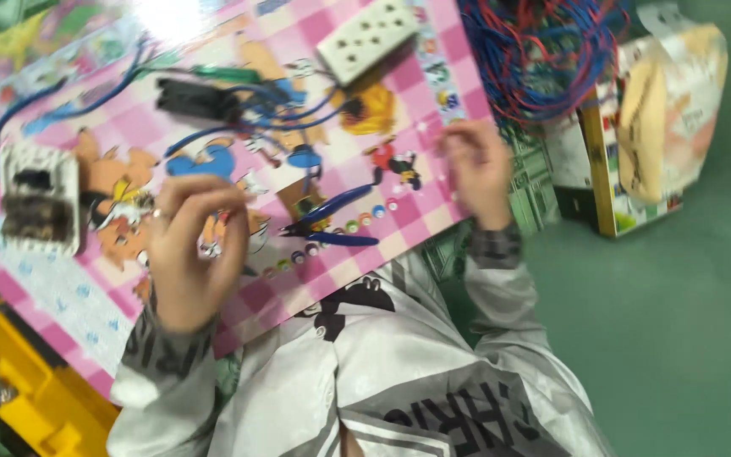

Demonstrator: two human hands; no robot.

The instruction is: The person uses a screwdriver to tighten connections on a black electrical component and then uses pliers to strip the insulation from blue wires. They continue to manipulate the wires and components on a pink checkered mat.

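Head view looked down on a table (433, 216) covered with a pink checked cloth printed with cartoon figures, and the whole picture was smeared by motion. Blue-handled pliers (332, 222) lay flat on the cloth between the two hands, dark nose pointing toward the left hand, the two slim handles spread a little and running toward the right. Neither hand touched them.

Left hand (192, 254) was raised just beside the nose of the pliers, fingers curled in toward the thumb as if pinching something small; whether anything sat in that pinch could not be told through the blur. Right hand (475, 169) hovered near the table's edge, well apart from the handles, fingers bent loosely; whether it held anything was also unclear.

Beyond the pliers, blue wires (272, 118) wound across the cloth around a dark block (192, 97). A white socket plate (367, 35) lay at the far side, tilted. A pale switch box (37, 199) with dark openings sat past the left hand. A tangle of red and blue wire (543, 55) was heaped off the table's far corner, beside a plastic bag (670, 110) on the green floor. A yellow case (19, 381) showed below the left sleeve.
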